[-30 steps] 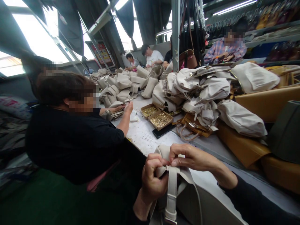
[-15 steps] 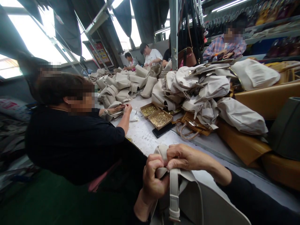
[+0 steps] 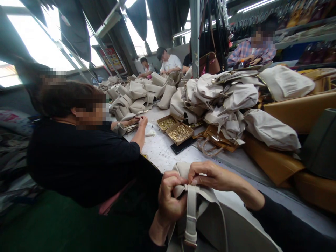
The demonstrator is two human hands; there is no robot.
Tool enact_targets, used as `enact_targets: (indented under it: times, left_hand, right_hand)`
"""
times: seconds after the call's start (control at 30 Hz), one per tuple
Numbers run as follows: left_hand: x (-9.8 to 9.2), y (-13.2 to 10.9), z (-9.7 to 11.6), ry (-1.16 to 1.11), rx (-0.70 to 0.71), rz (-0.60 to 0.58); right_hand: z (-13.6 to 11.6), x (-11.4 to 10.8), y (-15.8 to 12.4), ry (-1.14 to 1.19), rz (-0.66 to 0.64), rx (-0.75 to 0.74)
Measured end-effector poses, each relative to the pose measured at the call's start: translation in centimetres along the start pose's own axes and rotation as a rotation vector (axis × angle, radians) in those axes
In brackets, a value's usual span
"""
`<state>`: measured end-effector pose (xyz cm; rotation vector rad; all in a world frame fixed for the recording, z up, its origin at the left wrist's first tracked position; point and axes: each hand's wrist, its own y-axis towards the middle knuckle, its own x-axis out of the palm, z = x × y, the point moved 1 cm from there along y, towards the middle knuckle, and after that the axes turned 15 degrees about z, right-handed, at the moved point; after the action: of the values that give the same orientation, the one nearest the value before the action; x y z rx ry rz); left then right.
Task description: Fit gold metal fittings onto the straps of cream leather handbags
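At the bottom centre my left hand (image 3: 170, 199) is closed around the top edge of a cream leather bag (image 3: 231, 227) that rests against me. My right hand (image 3: 210, 175) pinches the same edge from the other side, fingertips meeting the left thumb. A cream strap (image 3: 191, 217) with a buckle hangs down from where both hands grip. Whatever small part sits between the fingertips is hidden.
A person in a black top (image 3: 78, 157) sits close on my left, working at the white table (image 3: 160, 148). Two cardboard trays of brass fittings (image 3: 180, 133) and a dark phone (image 3: 182, 146) lie ahead. Piles of cream bags (image 3: 223, 101) and tan bags (image 3: 275, 164) fill the right side. Other people work further back.
My hands stayed clamped on the bag's edge with only small shifts of the fingers. The strap swung slightly to the left. The person beside me barely moved.
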<state>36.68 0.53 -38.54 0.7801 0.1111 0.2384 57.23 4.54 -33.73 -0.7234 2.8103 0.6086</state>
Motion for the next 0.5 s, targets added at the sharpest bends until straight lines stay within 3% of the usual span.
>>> enact_targets:
  times: [0.23, 0.5]
  left_hand:
    - [-0.2, 0.1, 0.2, -0.014, 0.051, -0.051]
    - [0.1, 0.4, 0.6, -0.025, 0.033, 0.005]
  right_hand:
    - [-1.2, 0.7, 0.0, -0.189, -0.027, -0.194]
    - [-1.0, 1.5, 0.2, -0.362, -0.042, -0.145]
